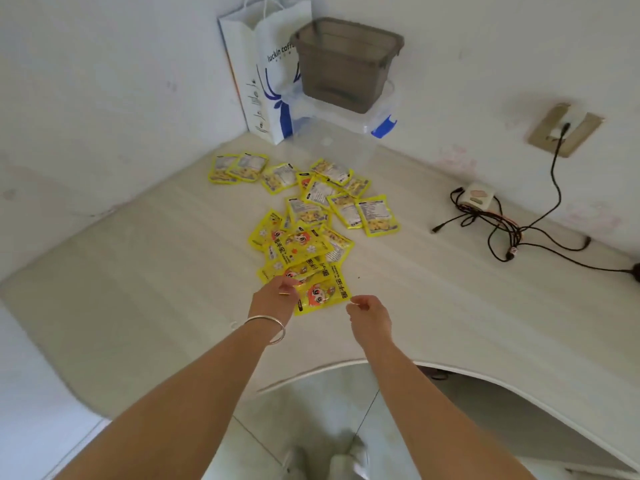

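Observation:
Several yellow snack packets (304, 220) lie scattered in a loose pile across the middle of a pale table (156, 289). The nearest packet (323, 292), yellow with an orange cartoon face, lies at the pile's front end. My left hand (275, 296), with a silver bangle on the wrist, sits on that packet's left edge, its fingers curled down onto it. My right hand (369, 315) hovers just right of the same packet, with loosely curled fingers that hold nothing and thumb and forefinger close together.
At the back corner a grey plastic bin (346, 64) stands on a clear box with blue latches (382, 126), beside a white paper bag (256, 81). A small white adapter with tangled cables (498, 223) lies at the right. The table's curved front edge (450, 367) is near me.

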`<state>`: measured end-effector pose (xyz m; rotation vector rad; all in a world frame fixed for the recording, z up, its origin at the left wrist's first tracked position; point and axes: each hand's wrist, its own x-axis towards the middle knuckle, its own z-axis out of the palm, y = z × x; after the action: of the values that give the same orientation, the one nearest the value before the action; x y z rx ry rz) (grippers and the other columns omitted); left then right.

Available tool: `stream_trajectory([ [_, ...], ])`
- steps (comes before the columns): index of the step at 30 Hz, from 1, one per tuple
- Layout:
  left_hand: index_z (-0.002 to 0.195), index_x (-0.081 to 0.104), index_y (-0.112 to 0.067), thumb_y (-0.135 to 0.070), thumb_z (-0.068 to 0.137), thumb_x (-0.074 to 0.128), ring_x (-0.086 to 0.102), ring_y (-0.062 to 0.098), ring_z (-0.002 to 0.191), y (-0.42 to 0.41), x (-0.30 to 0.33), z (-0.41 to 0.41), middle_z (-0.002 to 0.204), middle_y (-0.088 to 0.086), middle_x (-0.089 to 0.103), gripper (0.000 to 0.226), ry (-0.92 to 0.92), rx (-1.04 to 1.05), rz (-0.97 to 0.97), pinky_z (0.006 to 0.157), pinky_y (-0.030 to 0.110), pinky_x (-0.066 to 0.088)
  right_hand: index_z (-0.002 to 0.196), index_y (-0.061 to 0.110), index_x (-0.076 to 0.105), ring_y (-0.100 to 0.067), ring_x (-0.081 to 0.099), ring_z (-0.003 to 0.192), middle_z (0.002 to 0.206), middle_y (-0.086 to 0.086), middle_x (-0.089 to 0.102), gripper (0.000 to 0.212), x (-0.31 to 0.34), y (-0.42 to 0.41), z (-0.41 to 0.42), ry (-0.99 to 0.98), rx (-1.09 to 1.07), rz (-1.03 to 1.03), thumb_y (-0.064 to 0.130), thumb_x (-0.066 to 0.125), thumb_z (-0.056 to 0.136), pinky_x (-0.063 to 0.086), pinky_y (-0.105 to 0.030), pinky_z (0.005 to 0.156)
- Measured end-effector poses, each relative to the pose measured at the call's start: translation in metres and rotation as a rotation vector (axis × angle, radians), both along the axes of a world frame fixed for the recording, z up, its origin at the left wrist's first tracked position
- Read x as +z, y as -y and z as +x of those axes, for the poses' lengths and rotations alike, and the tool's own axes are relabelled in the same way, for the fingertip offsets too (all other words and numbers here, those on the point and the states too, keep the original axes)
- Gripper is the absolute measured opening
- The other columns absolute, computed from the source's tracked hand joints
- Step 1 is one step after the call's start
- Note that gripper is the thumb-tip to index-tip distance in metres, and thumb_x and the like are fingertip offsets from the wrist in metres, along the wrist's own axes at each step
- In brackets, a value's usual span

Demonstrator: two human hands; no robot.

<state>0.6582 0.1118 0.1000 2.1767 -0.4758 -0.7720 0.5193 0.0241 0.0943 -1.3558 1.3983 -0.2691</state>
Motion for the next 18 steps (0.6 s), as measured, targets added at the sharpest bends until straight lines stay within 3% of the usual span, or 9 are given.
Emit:
stream_trajectory([
  [6,0.119,0.060,-0.018,-0.013,0.084,0.060,0.054,0.026,0.118,0.015,-0.019,0.031,0.129,0.007,0.051,0.036,0.207,-0.093,0.136,0.098,0.033,0.043,0.119,0.017,0.058,-0.013,0.052,0.075,0.091,0.006,0.055,0.030,-0.006,0.024,0.044,-0.097,0.211,-0.077,0.017,0.052,0.090,0.036,-0.021,0.052],
  [9,0.135,0.045,-0.023,-0.018,0.084,0.060,0.038,0.024,0.130,0.028,-0.023,0.038,0.141,0.002,0.039,0.054,0.443,-0.253,0.243,0.102,0.033,0.042,0.124,0.017,0.054,-0.018,0.053,0.094,0.109,0.000,0.055,0.037,-0.011,0.036,0.054,-0.176,0.351,-0.169,0.017,0.053,0.087,0.044,-0.028,0.075],
  [12,0.145,0.029,-0.026,-0.024,0.083,0.057,0.025,0.020,0.142,0.043,-0.025,0.047,0.154,-0.002,0.025,0.069,0.549,-0.404,0.315,0.107,0.034,0.037,0.128,0.019,0.049,-0.022,0.043,0.119,0.127,0.001,0.046,0.045,-0.023,0.047,0.058,-0.320,0.651,-0.465,0.026,0.060,0.085,0.041,-0.032,0.096],
  [15,0.149,0.020,-0.023,-0.039,0.083,0.054,0.010,0.017,0.148,0.054,-0.030,0.049,0.160,-0.002,0.011,0.076,0.527,-0.515,0.378,0.116,0.037,0.025,0.104,0.019,0.065,-0.022,0.059,0.104,0.110,0.004,0.061,0.037,-0.033,0.058,0.059,-0.292,0.983,-0.936,0.032,0.070,0.070,0.053,-0.032,0.080],
  [18,0.151,0.012,-0.020,-0.049,0.083,0.048,0.002,0.018,0.149,0.059,-0.034,0.052,0.161,0.000,0.001,0.082,0.538,-0.600,0.446,0.120,0.039,0.018,0.088,0.023,0.069,-0.016,0.066,0.093,0.099,0.007,0.068,0.035,-0.041,0.066,0.058,-0.239,1.155,-1.079,0.045,0.064,0.062,0.056,-0.025,0.070],
])
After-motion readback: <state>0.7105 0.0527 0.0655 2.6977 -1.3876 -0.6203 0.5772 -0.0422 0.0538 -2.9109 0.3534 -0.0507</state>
